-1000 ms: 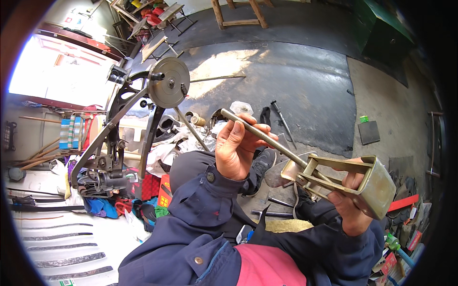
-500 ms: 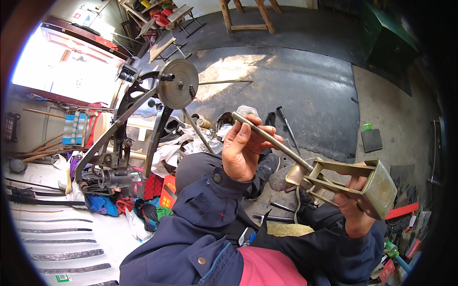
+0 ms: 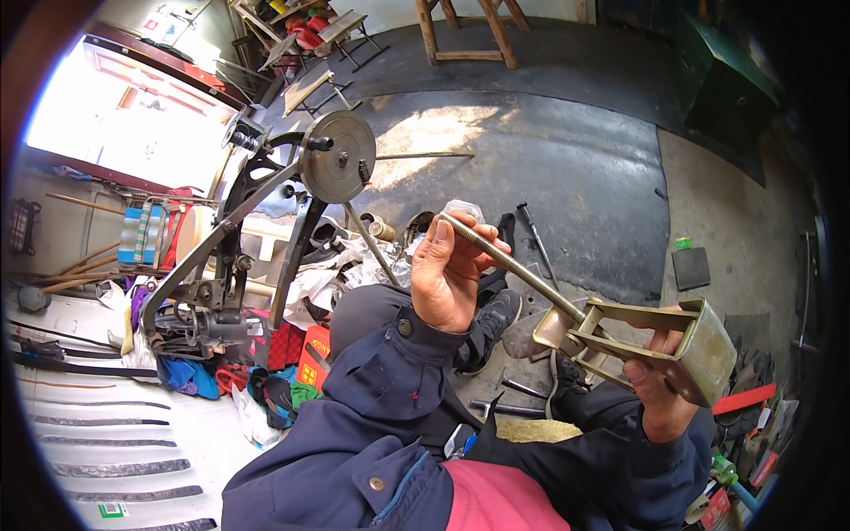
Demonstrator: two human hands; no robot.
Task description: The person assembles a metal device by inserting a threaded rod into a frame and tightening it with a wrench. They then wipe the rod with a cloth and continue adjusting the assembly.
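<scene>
My left hand grips the far end of a long threaded metal rod that runs down to the right into a tan metal frame with a box-like end. My right hand holds that frame from below, thumb on its lower bar. Both sleeves are dark blue. The rod and frame are held in the air above my knees and black shoe.
A black metal stand with a round grey disc rises at the left, with rags, red boxes and tools around its base. Long metal blades lie on a white surface at lower left. Loose tools litter the dark floor; wooden stools stand at the back.
The view has shifted slightly; both hands with the rod and frame sit a little lower and to the right. The grip on each has not changed.
</scene>
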